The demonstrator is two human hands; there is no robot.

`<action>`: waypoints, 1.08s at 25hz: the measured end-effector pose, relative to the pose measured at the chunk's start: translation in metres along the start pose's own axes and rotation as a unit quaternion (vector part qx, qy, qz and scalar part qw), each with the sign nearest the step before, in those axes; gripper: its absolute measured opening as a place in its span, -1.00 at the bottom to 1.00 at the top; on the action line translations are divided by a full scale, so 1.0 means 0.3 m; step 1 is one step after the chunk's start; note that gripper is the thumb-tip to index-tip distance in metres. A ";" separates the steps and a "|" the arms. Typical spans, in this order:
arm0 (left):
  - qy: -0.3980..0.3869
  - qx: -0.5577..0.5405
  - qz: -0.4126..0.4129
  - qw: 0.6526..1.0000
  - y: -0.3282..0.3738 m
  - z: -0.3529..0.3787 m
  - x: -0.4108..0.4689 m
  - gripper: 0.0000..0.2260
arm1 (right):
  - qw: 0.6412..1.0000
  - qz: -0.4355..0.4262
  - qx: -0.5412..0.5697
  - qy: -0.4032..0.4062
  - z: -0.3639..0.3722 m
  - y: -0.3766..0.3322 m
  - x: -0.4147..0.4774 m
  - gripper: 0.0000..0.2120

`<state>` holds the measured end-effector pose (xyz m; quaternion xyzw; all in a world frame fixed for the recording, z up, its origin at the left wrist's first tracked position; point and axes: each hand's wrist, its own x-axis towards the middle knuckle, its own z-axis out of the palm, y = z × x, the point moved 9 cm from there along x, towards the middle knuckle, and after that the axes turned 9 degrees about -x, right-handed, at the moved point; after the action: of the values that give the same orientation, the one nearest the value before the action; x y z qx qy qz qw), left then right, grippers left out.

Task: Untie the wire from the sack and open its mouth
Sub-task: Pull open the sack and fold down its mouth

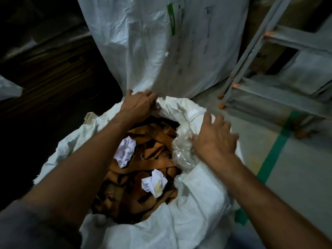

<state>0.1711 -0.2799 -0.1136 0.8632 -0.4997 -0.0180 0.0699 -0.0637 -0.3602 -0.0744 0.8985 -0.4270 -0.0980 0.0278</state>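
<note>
A white woven sack (194, 203) stands below me with its mouth wide and its rim rolled outward. Inside lie brown leather-like scraps (158, 135), two crumpled white papers (125, 151) and a clear plastic wad (181, 151). My left hand (138, 105) grips the far rim of the sack, fingers curled over the edge. At the right rim my right hand (213, 139) rests with fingers spread, pressing on the folded fabric beside the plastic wad. No wire is visible.
A taller white sack (161, 42) with green print stands right behind. A grey metal ladder frame (251, 56) leans at the right on a grey floor with a green tape line (274, 151). Dark stacked boards (53, 60) fill the left.
</note>
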 end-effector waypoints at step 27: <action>0.036 -0.162 -0.059 0.984 0.785 -0.088 -0.729 -0.73 | 0.939 -0.310 0.064 0.133 -0.132 0.142 -0.331 -0.29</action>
<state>-0.1381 -0.2036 -0.0634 0.8686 -0.4352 -0.0718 0.2257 -0.1496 -0.3118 -0.0149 0.9910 -0.1254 0.0464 -0.0043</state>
